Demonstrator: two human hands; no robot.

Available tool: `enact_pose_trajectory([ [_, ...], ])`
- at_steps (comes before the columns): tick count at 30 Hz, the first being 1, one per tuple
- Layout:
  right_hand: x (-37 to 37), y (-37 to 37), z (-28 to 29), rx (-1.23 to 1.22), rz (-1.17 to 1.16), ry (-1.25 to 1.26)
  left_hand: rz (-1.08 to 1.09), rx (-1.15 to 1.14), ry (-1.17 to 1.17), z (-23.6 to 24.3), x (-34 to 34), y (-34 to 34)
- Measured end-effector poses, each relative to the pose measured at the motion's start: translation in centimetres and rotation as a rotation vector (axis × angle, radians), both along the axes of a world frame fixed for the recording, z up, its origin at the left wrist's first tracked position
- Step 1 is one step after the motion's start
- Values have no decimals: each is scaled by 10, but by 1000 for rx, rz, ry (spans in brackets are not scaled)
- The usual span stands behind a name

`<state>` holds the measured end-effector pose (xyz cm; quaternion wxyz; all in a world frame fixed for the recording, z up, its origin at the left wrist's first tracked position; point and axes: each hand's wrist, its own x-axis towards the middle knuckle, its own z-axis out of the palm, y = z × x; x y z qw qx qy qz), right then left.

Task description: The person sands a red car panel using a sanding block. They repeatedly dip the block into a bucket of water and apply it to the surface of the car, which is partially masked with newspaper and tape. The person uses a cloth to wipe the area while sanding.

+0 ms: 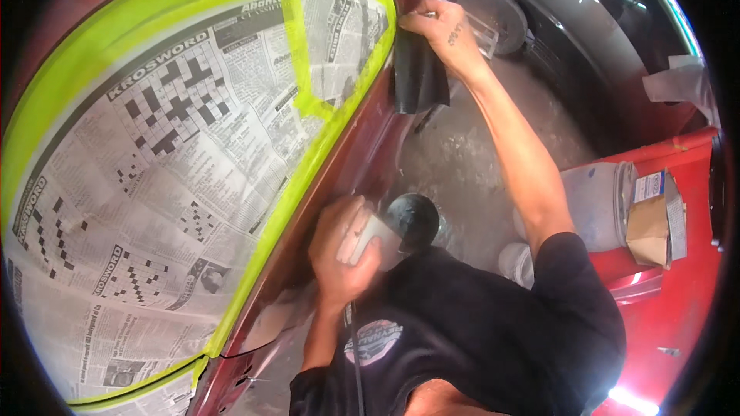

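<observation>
My left hand is wrapped round a pale grey block-shaped thing beside the dark red car body panel; its exact kind does not show. Under that hand a thin dark cord hangs down in front of my black shirt. Farther off, my right hand reaches to the car's edge with its fingers pinched together. What they hold, if anything, is hidden. Just below the fingertips hangs a black sheet. The car window beside both hands is covered with newspaper and bordered by yellow-green masking tape.
A round black object shows just right of the grey block. On the red surface at right stand a translucent bucket and a torn cardboard box. A white tub sits near my right elbow. Another car's dark body curves behind.
</observation>
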<state>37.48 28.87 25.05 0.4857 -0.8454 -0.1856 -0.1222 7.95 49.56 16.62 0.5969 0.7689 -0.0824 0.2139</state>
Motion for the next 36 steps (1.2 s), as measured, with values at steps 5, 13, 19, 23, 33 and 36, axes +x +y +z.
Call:
enact_pose_trajectory([
  [5,-43,22,-22,-27,-23,-94,-32,2,17,-2,2,3],
  [13,-45,33,-35,216,-199,5,-89,-5,10,-1,0,6],
  [19,-57,43,-28,273,-187,-29,-100,-39,25,3,0,7],
  [23,-62,44,-43,289,-136,-14,-114,-76,59,1,-2,7],
  [33,-82,52,-41,92,-168,-8,-95,-66,21,-4,-1,11],
  [36,-61,44,-33,228,-199,-34,-94,-93,10,-8,-1,9],
])
